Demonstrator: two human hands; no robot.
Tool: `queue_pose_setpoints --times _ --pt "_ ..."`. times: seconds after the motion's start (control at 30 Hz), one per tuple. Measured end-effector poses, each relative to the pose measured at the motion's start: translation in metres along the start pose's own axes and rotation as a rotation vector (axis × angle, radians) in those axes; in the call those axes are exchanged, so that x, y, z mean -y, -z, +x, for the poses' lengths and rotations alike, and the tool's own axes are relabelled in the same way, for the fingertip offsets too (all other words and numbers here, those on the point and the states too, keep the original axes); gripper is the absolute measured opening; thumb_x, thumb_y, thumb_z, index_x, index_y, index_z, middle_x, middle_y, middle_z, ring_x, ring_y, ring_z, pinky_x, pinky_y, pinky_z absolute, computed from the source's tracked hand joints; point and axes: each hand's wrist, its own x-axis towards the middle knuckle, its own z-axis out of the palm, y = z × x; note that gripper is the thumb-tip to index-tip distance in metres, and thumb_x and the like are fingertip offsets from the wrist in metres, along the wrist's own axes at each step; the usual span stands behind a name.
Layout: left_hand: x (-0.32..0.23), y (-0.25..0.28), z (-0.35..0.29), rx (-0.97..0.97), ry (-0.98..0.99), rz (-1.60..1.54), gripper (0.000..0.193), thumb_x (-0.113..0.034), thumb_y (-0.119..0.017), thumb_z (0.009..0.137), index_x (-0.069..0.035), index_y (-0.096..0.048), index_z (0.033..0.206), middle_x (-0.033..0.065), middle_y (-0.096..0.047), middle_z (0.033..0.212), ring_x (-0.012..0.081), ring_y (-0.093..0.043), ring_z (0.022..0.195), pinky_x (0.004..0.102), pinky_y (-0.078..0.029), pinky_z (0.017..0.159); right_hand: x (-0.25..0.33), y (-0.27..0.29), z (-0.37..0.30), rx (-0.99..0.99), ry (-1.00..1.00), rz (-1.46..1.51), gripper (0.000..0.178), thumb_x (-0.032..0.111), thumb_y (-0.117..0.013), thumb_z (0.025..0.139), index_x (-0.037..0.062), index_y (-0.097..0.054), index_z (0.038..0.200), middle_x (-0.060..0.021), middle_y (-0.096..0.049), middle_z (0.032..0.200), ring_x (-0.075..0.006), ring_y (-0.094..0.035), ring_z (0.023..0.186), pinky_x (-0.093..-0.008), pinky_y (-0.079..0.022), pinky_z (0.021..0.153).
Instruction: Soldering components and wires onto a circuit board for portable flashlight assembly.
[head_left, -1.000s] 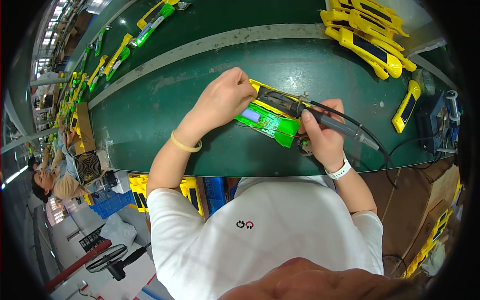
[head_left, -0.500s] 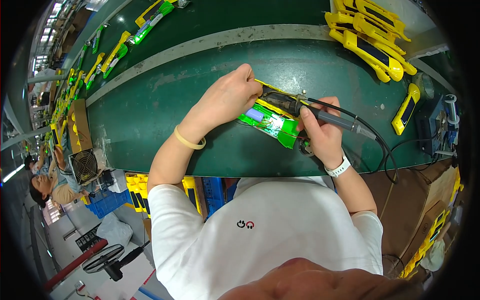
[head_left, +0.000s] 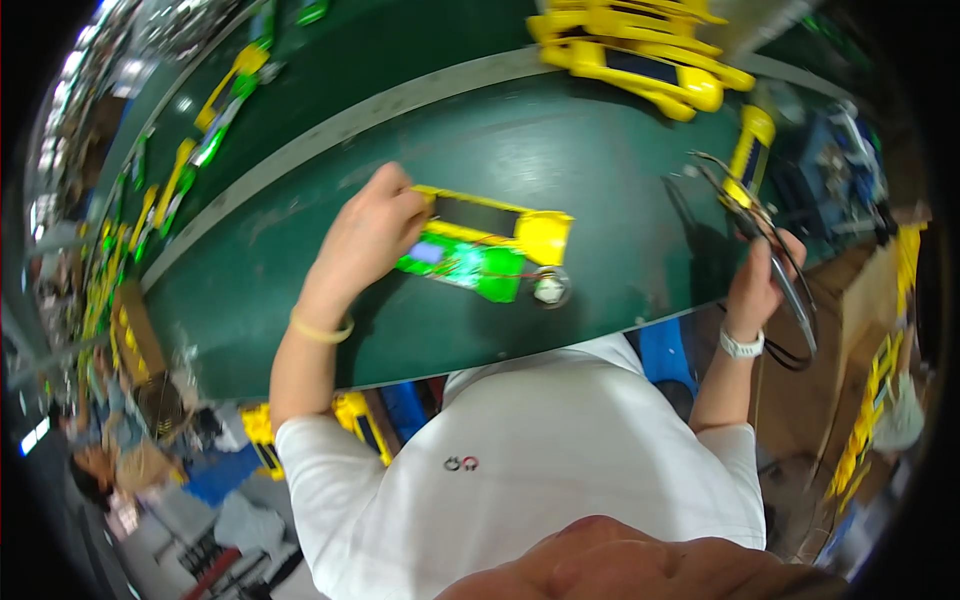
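Observation:
My left hand (head_left: 372, 240) is closed on the left end of a yellow lamp housing (head_left: 545, 238) with a dark panel, lying on the green bench. Just below the housing lies an open green shell (head_left: 502, 275) with a bluish cell and thin wires inside. A round, clear-rimmed part (head_left: 550, 288) hangs on wires at the right end. Out at the right edge of the bench, my right hand (head_left: 757, 285) grips the grey handle of a soldering iron (head_left: 792, 300). Its black cable loops around the hand; the tip is blurred.
Stacked yellow housings (head_left: 640, 65) stand at the far right, with one more yellow housing (head_left: 752, 150) nearer. A blue box-shaped unit (head_left: 815, 185) sits beside it. Beyond a grey strip (head_left: 400, 98), yellow and green pieces line the left. Cardboard (head_left: 835, 330) stands at the right.
My right hand has carried the soldering iron away from the housing to the right. The housing and round part are now uncovered; my left hand still holds the left end. The whole view has shifted.

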Motion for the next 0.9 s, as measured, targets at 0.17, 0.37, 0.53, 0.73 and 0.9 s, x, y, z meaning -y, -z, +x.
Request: queue_pose_setpoints --times 0.17,0.37,0.53,0.73,0.9 --pt "-0.006 -0.001 -0.001 -0.01 0.013 0.013 0.008 -0.001 -0.063 0.071 -0.002 -0.06 0.079 0.0118 -0.048 0.082 0.0284 -0.054 0.072 0.0357 -0.047 0.065 0.005 -0.047 -0.015 0.179 -0.156 0.38 0.026 0.009 -0.054 0.086 0.0064 -0.041 0.108 -0.009 -0.053 0.099 -0.0184 -0.056 0.09 -0.0352 -0.048 0.082" --pt "-0.005 -0.002 0.003 -0.007 0.044 -0.031 0.01 0.001 -0.064 0.07 -0.001 -0.06 0.079 0.0107 -0.046 0.08 0.0268 -0.053 0.072 0.0349 -0.046 0.065 0.029 -0.092 -0.002 0.311 0.039 0.596 0.025 0.016 -0.05 0.091 0.0087 -0.036 0.111 -0.0139 -0.049 0.109 -0.0346 -0.056 0.102 -0.0532 -0.052 0.079" --pt "-0.006 -0.002 -0.004 -0.031 0.056 0.006 0.008 -0.001 -0.063 0.071 -0.002 -0.06 0.079 0.0118 -0.047 0.082 0.0276 -0.054 0.073 0.0347 -0.046 0.065 -0.01 -0.003 0.028 0.132 -0.012 0.255 0.032 0.024 -0.042 0.095 0.0081 -0.026 0.117 -0.0208 -0.051 0.112 -0.034 -0.062 0.093 -0.0378 -0.057 0.068" --pt "0.002 0.0 0.003 0.053 0.052 -0.047 0.008 -0.01 -0.063 0.076 -0.003 -0.061 0.08 0.0104 -0.049 0.083 0.026 -0.054 0.076 0.0343 -0.046 0.067 -0.019 0.014 0.041 -0.111 -0.207 0.157 0.036 0.031 -0.037 0.096 0.0055 -0.025 0.119 -0.0145 -0.036 0.123 -0.0353 -0.047 0.116 -0.0462 -0.057 0.072" --pt "0.007 0.0 0.013 -0.141 -0.038 0.012 0.022 -0.013 -0.067 0.072 -0.007 -0.065 0.093 0.0082 -0.056 0.098 0.0255 -0.054 0.093 0.0327 -0.045 0.079 -0.026 0.007 0.041 -0.078 -0.298 0.21 0.038 0.035 -0.038 0.096 0.0063 -0.024 0.117 -0.0224 -0.046 0.116 -0.032 -0.06 0.094 -0.0367 -0.057 0.066"
